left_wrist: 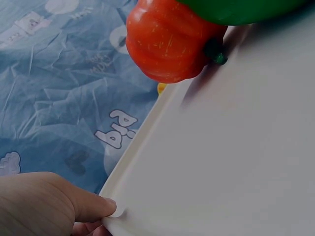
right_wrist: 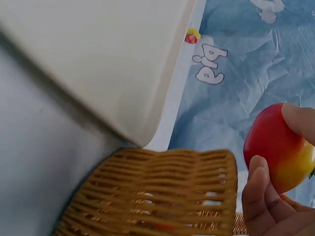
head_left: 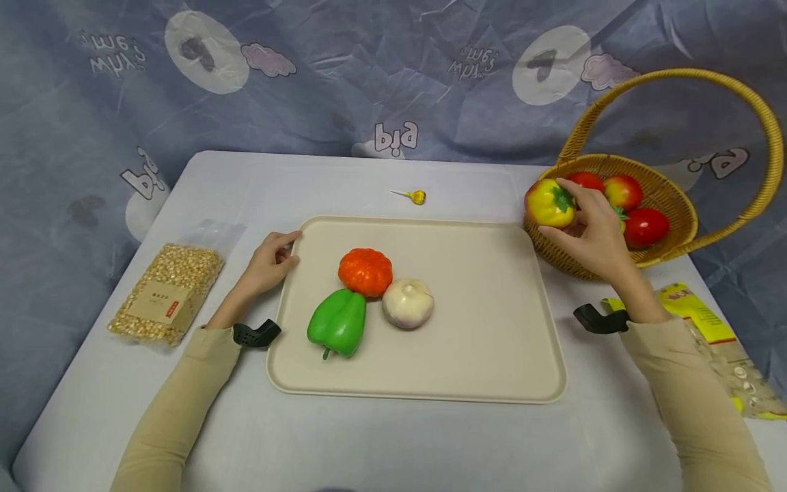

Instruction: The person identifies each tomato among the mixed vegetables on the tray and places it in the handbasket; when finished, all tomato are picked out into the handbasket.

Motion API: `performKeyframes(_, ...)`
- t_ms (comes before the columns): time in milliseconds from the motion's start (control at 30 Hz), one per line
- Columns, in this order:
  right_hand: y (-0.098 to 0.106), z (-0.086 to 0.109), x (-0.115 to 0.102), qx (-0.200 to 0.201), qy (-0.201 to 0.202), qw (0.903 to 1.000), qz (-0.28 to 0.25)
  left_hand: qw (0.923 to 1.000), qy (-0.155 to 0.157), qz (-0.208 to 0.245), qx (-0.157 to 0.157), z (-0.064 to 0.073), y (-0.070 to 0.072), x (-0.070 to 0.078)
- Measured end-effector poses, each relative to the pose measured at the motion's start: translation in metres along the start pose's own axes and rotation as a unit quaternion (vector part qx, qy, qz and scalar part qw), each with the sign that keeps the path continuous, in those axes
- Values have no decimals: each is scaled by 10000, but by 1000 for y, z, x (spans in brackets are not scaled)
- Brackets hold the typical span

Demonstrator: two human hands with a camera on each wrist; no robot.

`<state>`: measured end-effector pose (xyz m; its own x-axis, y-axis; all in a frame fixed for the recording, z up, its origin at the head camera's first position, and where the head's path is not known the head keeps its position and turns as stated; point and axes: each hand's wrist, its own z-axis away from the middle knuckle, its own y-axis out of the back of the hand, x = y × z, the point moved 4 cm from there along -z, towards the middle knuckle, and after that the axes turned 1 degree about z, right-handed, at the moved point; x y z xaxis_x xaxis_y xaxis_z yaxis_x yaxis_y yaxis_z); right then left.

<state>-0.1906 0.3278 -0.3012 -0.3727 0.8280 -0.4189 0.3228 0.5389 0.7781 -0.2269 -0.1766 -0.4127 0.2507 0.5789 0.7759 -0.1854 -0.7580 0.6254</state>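
My right hand [head_left: 593, 236] grips a red-and-yellow fruit [head_left: 549, 203] with a green leafy top, just over the near left rim of the wicker basket [head_left: 682, 195]. Thumb and fingers pinch the fruit [right_wrist: 278, 147] in the right wrist view too. On the other side, my left hand [head_left: 267, 263] pinches the beige tray [head_left: 479, 307] at its far left corner, thumb [left_wrist: 98, 206] on top of the rim. Lying together on the tray are an orange-red pumpkin [head_left: 365, 272], a green bell pepper [head_left: 337, 322] and a white, purple-tinged round vegetable [head_left: 408, 303].
Inside the basket lie a red tomato [head_left: 647, 227] and other red fruits [head_left: 624, 192]; its tall handle [head_left: 765, 130] arches above. A lollipop [head_left: 417, 197] lies behind the tray. A bag of corn kernels [head_left: 172, 290] is at left, a yellow-and-clear packet [head_left: 707, 321] at right.
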Motion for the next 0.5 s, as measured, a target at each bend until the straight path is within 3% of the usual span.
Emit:
performKeyframes(233, 10, 6, 24, 150, -751, 9971, 5, 10000, -36, -44, 24, 0, 0, 1)
performKeyframes(367, 9, 6, 39, -153, -1101, 9937, 139, 10000, -29, -45, 30, 1, 0, 2)
performKeyframes(500, 4, 3, 54, -701, -1292, 9889, 233, 10000, -29, -39, 22, 1, 0, 2)
